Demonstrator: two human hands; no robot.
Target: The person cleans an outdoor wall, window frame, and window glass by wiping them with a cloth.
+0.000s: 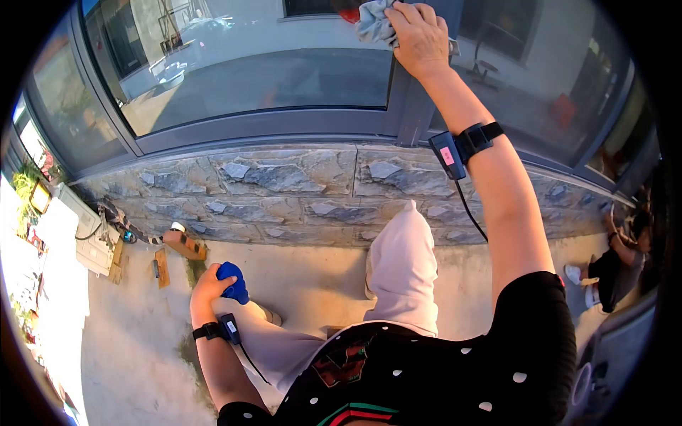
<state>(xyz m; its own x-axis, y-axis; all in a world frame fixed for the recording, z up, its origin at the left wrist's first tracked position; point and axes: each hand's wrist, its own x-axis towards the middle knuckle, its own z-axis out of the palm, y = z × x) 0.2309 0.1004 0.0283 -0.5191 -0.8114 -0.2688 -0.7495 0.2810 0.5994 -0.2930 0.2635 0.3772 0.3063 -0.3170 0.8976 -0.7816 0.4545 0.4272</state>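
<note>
My right hand point(420, 39) is raised high, its fingers closed over a crumpled light-blue cloth point(375, 23). The cloth lies against the window, close to the grey upright frame point(414, 92) between two panes. Low on the left, near my knee, my left hand point(210, 285) grips a bunched dark-blue cloth point(233, 282). Part of each cloth is hidden by the fingers. The large window pane point(249, 78) in front of me reflects a yard and a wall.
Rough stone blocks point(284, 184) form the wall below the window. At left are a brick point(185, 244), a piece of wood point(162, 268) and a beige outdoor unit point(89, 231). Another person point(618, 263) sits at far right. Concrete ground point(135, 341) lies underfoot.
</note>
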